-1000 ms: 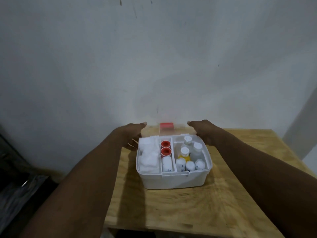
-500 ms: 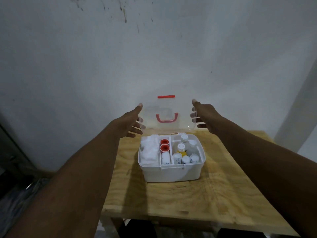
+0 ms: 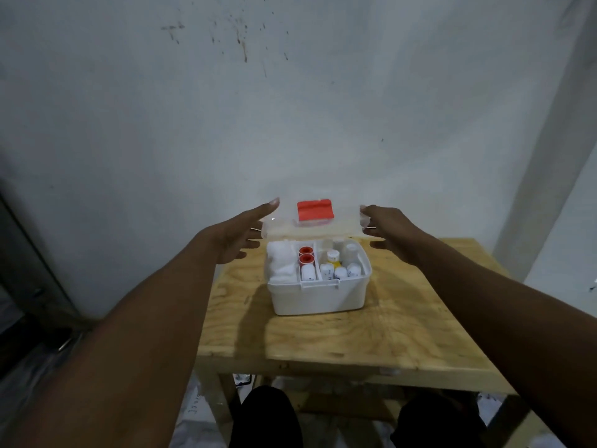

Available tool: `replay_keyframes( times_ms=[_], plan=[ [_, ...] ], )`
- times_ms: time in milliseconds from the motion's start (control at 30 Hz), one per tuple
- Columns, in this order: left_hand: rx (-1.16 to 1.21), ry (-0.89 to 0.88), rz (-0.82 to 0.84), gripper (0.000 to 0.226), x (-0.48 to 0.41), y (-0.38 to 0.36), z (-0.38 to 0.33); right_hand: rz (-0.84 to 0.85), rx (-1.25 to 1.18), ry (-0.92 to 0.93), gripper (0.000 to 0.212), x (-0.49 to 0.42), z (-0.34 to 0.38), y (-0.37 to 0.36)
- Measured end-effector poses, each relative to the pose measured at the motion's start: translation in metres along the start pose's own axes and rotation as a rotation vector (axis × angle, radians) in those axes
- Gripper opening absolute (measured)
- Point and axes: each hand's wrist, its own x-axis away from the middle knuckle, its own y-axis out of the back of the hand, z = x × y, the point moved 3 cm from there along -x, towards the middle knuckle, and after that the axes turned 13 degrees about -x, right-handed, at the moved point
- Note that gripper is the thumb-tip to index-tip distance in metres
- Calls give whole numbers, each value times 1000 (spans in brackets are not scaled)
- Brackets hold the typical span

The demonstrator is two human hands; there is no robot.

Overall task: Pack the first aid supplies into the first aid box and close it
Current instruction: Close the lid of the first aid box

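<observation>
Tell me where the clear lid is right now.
In the head view the clear lid is held above the back edge of the white box, between the left hand and right hand.

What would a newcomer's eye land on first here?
Probably the red handle on the clear lid, held half-open above the white first aid box at the wooden table's middle. The left hand and right hand flank the lid's ends.
</observation>
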Motion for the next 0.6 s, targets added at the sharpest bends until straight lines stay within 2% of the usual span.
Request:
replay_keyframes(
  times_ms=[67,133,233,333,433,533,600],
  plan=[
    [-7,9,-18,122,3,-2,4,2,24,13,23,7,-7,1],
    [-34,22,-17,116,7,-5,9,20,78,35,16,12,-15,3],
    [-61,16,-12,110,8,-11,16,34,213,87,33,16,-28,4],
    [-81,11,-64,84,3,-15,24,18,285,134,51,17,-34,5],
    [18,22,-47,94,-3,-23,34,45,243,91,52,17,-38,4],
    [90,12,-36,85,-5,-26,37,84,193,10,56,16,-40,3],
    [83,22,-36,97,-5,-26,37,94,193,-25,58,15,-38,2]
  ],
)
